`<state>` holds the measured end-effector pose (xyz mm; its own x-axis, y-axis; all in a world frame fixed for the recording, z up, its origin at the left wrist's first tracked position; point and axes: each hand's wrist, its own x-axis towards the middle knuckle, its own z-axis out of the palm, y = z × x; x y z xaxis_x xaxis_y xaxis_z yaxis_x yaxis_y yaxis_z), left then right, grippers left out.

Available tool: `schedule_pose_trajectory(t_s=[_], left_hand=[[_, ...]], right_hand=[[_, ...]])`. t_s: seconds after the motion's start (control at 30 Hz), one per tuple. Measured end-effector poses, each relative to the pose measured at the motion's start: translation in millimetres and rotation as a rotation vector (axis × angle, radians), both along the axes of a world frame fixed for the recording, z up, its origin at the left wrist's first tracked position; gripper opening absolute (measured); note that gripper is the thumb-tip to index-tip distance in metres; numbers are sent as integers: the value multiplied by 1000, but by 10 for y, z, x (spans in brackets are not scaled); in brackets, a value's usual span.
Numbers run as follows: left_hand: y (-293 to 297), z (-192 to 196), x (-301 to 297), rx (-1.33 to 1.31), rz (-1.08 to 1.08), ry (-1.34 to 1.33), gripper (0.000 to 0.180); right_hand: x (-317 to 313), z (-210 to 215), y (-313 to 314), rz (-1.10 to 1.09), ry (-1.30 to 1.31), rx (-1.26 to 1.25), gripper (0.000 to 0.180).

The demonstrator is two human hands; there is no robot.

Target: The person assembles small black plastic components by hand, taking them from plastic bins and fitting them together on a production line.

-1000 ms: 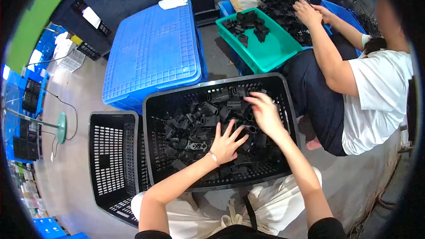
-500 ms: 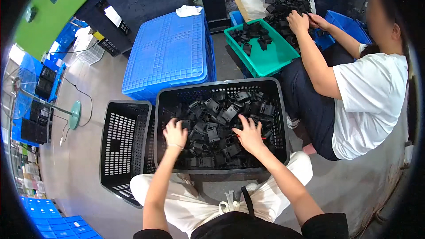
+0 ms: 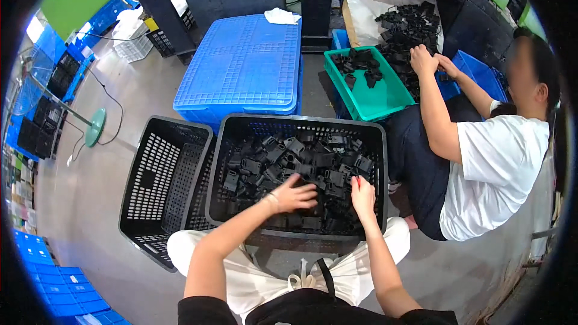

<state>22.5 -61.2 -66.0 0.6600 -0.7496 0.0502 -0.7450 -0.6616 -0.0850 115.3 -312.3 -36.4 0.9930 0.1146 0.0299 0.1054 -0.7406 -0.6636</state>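
In front of me stands a black plastic crate [image 3: 218,156] with many black moulded plastic parts [image 3: 289,157] heaped in it. My left hand [image 3: 293,195] reaches over the middle of the heap, its fingers stretched out and a little blurred, with nothing visible in them. Close to the crate's right wall, my right hand [image 3: 363,198] is closed around a small red object [image 3: 359,180]. Only a red tip of it shows above the fingers, so its kind is hidden.
An empty black crate [image 3: 159,162] leans at my left. Behind stands a large blue lidded box [image 3: 241,63] with a white cloth [image 3: 282,16]. At right, a seated person [image 3: 490,162] handles black parts beside a green tray [image 3: 385,93]. A fan stand [image 3: 95,126] is far left.
My left hand has moved right, from the crate's left side to over the middle. My right hand has shifted right and closed; the red tip now shows clearly. The view has turned slightly.
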Motion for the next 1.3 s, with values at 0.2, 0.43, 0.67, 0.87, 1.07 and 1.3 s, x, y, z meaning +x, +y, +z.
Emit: schedule_pose_trajectory(t_s=[0.2,0.43,0.67,0.87,1.07,1.3], left_hand=[[613,51,-257,-66,796,188,74],[954,-133,-187,-615,1486,38,59],[21,208,-456,-640,1229,24,47],[-627,258,-968,-459,1180,44,32],[-583,268,-888,-556,1126,22,28],[-607,203,-912,-645,1115,58,32]], right_hand=[[271,-430,551,104,-47,-153,40],[-232,-441,1205,522,189,-167,36],[-190,-29,731,305,31,-93,21],[855,263,795,200,-177,174,10],[3185,-123,1249,-73,-151,-160,29],[4453,-1005,1150,435,-65,-321,65]])
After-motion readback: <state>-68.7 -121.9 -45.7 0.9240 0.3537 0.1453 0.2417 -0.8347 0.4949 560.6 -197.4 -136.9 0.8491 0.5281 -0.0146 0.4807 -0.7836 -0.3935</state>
